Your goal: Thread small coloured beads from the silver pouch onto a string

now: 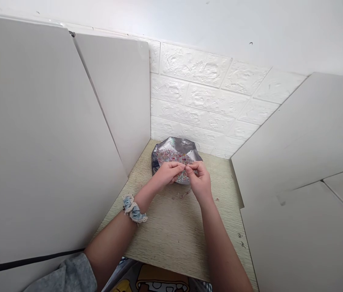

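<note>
My left hand (171, 172) and my right hand (199, 177) meet fingertip to fingertip over an opened silver foil bag (173, 143). Both are closed in a pinch, thumbs against fingers. Whatever sits between the fingertips is too small to make out. Many tiny pink, red and clear beads (168, 155) are spread on the bag's shiny surface, partly hidden behind my hands. Just below my right hand, a thin strand with small beads (185, 194) shows against the tabletop; where its upper end goes is hidden.
The bag stands on a narrow pale wood-grain table (171, 231), close to a white brick-patterned wall (202, 99). White panels (113, 93) rise on the left, and another white panel (299, 142) borders the right. Two small shiny bits (241, 239) lie near the right edge.
</note>
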The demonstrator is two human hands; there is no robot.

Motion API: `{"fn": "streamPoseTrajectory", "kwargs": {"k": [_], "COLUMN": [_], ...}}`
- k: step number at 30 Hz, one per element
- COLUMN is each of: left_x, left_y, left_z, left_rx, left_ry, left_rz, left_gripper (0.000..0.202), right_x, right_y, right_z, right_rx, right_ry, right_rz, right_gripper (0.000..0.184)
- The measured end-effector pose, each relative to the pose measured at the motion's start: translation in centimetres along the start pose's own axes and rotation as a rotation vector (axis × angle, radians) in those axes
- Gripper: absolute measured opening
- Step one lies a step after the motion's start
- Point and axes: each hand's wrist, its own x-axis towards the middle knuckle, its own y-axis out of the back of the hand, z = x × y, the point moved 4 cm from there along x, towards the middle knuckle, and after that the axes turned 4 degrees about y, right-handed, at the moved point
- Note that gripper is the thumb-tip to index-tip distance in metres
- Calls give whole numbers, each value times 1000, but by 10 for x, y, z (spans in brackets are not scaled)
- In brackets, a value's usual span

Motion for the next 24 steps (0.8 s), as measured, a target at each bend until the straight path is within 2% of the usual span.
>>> {"fn": "streamPoseTrajectory", "kwargs": {"k": [4,7,12,19,24], "left_x": [0,-1,-2,-2,-2], "left_y": [0,-1,-1,-1,-3], "left_z": [-2,0,4,4,3], "left_rx": [-5,12,8,-82,-171], "left_ry": [21,16,4,-27,0], "left_rz": [-14,-12,0,-51,-74], "left_gripper": [30,33,34,30,26], "right_x": [-1,0,1,0,-1], "right_y": [1,0,1,2,2], "right_z": [-7,-9,-10,-11,-11], "right_rx": [-66,-31,43,93,105], "right_ry": [53,37,26,5,-9], "right_rz": [-22,-65,-46,-42,-62], "right_gripper": [15,14,11,6,6]}}
